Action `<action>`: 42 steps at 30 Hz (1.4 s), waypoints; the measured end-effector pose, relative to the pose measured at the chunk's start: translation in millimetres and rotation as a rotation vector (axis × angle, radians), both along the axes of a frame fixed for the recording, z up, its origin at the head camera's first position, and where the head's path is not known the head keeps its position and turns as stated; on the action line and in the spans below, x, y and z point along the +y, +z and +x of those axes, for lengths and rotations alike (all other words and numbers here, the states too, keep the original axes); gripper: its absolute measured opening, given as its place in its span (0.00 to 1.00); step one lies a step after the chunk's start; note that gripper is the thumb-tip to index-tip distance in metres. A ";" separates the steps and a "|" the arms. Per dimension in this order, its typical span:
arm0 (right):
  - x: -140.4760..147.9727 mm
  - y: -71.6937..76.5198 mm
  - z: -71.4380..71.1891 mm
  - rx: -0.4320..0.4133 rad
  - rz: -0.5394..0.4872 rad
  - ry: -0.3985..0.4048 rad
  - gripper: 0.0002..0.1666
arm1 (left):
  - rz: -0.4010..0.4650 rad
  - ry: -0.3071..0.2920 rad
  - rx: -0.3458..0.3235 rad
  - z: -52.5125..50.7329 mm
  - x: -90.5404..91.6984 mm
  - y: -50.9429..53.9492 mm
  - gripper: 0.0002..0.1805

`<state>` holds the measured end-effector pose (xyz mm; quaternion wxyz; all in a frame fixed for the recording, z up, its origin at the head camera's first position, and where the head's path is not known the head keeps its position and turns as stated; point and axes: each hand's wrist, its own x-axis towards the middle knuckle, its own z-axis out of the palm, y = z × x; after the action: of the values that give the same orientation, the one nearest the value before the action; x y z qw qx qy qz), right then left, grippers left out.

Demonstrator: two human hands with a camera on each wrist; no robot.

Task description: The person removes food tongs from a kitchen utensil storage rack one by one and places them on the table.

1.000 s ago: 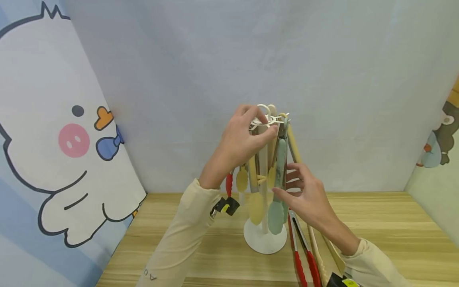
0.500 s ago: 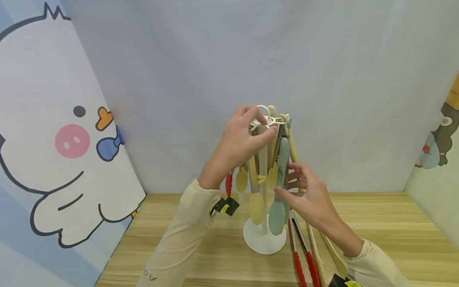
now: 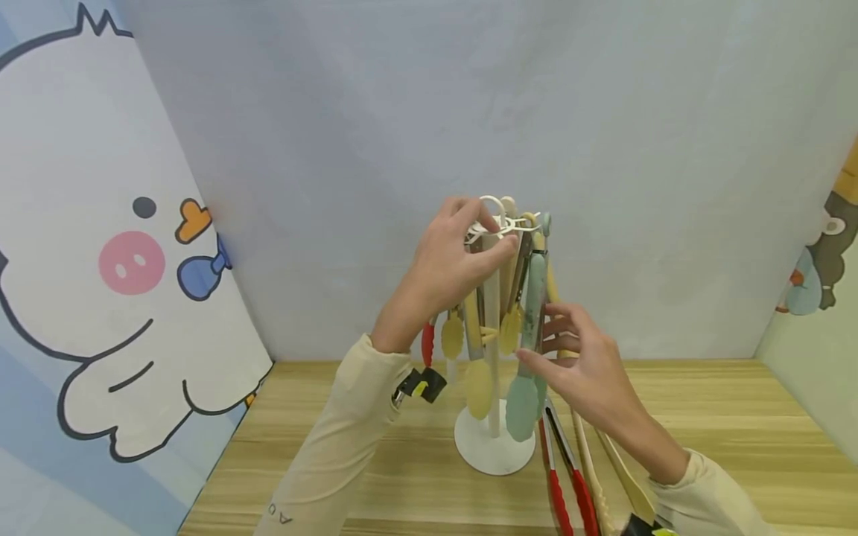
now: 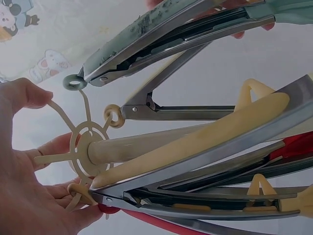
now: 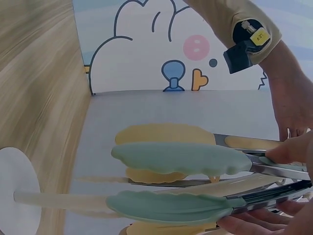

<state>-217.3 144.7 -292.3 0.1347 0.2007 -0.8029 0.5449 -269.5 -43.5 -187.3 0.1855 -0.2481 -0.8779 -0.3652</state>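
Note:
My left hand [image 3: 456,257] holds the hooked top [image 4: 80,152] of a white utensil stand, thumb and fingers spread round its prongs. In my right hand [image 3: 583,365] is a pair of green tongs [image 3: 532,327], pinched between thumb and fingers with its scalloped heads [image 5: 181,157] hanging down. The tongs' green end ring [image 4: 74,82] is at the tip of one hook; I cannot tell whether it is still around it. Several yellow tongs [image 3: 478,387] hang from other hooks, beside red-tipped tongs [image 3: 427,344] partly hidden by my left arm.
The stand's round white base [image 3: 494,454] rests on the wooden table [image 3: 724,432]. Red-handled tongs [image 3: 570,476], beige tongs [image 3: 590,476] and a yellow-beige utensil [image 3: 630,480] lie right of the base. A pale backdrop [image 3: 375,112] rises behind.
My right hand has moved slightly right with the green tongs, and their ring has shifted outward to the hook's tip. My left hand has stayed on the stand.

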 end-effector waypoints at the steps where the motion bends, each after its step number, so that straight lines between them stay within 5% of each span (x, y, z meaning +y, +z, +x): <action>1: -1.0 0.9 3.3 -0.002 -0.001 -0.004 0.32 | 0.001 -0.005 -0.001 1.6 -1.2 0.0 0.13; 27: -26.1 17.4 85.2 -0.008 0.037 -0.139 0.33 | 0.027 -0.125 0.009 47.9 -30.6 5.6 0.15; 42: -14.1 18.3 90.7 -0.011 0.079 -0.155 0.33 | 0.030 -0.125 0.019 46.5 -30.0 3.4 0.14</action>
<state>-126.7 130.7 -274.0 0.1641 0.1404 -0.8377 0.5017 -222.9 -73.5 -183.8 0.1746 -0.3031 -0.8533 -0.3866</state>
